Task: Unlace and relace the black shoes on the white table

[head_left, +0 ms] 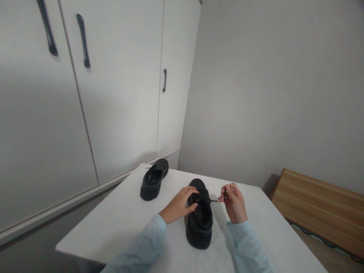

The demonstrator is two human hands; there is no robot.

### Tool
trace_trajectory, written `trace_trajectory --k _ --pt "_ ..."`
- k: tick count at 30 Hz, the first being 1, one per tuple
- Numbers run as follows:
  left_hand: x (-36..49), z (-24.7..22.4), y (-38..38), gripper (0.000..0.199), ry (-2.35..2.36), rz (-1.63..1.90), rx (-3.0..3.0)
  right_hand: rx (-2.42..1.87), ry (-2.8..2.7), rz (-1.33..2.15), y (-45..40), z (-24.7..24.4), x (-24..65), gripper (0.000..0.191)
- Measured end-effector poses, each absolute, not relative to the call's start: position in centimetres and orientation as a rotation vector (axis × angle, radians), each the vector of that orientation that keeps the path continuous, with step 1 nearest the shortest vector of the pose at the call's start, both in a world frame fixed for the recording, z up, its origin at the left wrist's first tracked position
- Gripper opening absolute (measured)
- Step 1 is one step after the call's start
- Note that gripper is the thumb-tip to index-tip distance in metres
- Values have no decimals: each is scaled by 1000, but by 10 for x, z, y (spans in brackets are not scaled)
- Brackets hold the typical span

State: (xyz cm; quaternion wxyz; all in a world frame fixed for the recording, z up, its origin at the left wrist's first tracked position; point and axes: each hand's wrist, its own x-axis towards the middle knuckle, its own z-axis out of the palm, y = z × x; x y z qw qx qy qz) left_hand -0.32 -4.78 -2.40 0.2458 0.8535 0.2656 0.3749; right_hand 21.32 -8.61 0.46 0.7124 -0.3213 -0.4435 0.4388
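Table (127, 218), white. Black shoe (203, 224), lying on it between the hands, toe pointing away from the person, long axis nearly fore-and-aft. Left hand (181, 203) – nearer, over the shoe's left side, thumb and fingers parted about the lacing. Right hand (234, 204) – apart, to the right, fingertips closed on lace (214, 201), which runs straight out sideways, across that axis.

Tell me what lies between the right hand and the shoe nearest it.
In the head view, a thin black lace spans the gap, running nearly straight from the shoe to the right hand; the white table shows below.
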Motion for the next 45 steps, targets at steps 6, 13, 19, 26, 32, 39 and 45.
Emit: trace_trajectory --k 6,13,19,26,32,39,45 --pt "-2 -22 -51 25 765 1066 2265 -1047 -1135 723 -81 -1 215 26" --pt "2 -25 -48 14 865 1186 2244 -1197 -1533 569 -79 -8 207 20" --pt "3 -30 -44 14 954 1191 2202 -1144 -1751 474 -82 -5 201 14" --pt "4 -32 -42 15 1000 1175 2185 -1103 -1830 482 -85 0 198 14" --pt "3 -26 -43 16 949 1240 2182 -1052 -1946 486 -87 -1 197 24" --pt "3 -29 -41 10 976 1164 2231 -1075 -1798 464 -80 -14 197 31" --pt "-2 -29 -35 14 1195 1403 1985 -1099 -1760 463 -78 -18 197 33"
